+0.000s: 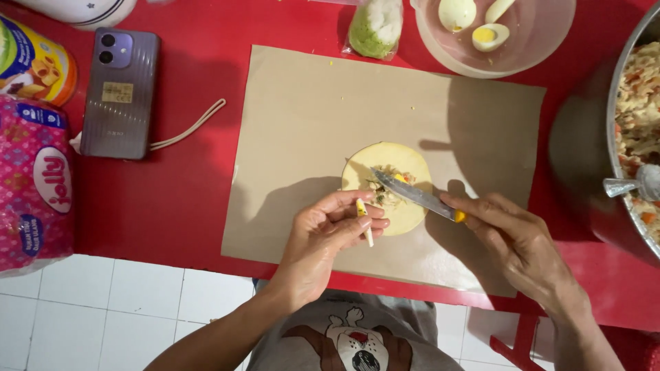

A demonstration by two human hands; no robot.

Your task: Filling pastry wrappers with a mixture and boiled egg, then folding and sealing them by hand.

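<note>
The round wrapper (395,180) is pale yellow, thin and flat, with a smooth surface and a soft, dough-like look. It lies on a brown sheet of paper (309,124), nearer to the front edge of the red table (179,192) than to the back edge. On the middle of the wrapper sits a small heap of filling (386,185), chopped and mixed, with pale, green and orange bits.

The left hand (330,230) is half closed. Its fingers pinch a thin slice of boiled egg (362,214), white with a yellow part at the top, just at the front rim of the wrapper. The right hand (519,237) is closed around the yellow handle of a knife (416,194). The blade is of grey metal, narrow and pointed, and it lies tilted across the filling with the tip toward the left.

Near the back edge stands a clear plastic bowl (543,41) with halved boiled eggs, smooth and shiny. At the right edge is a big metal pot (584,165), full of the mixed filling, with a metal spoon (629,184) in it. Toward the left side lies a grey-purple phone (122,93), face down, and a pink soft package (34,185) sits at the left edge.
</note>
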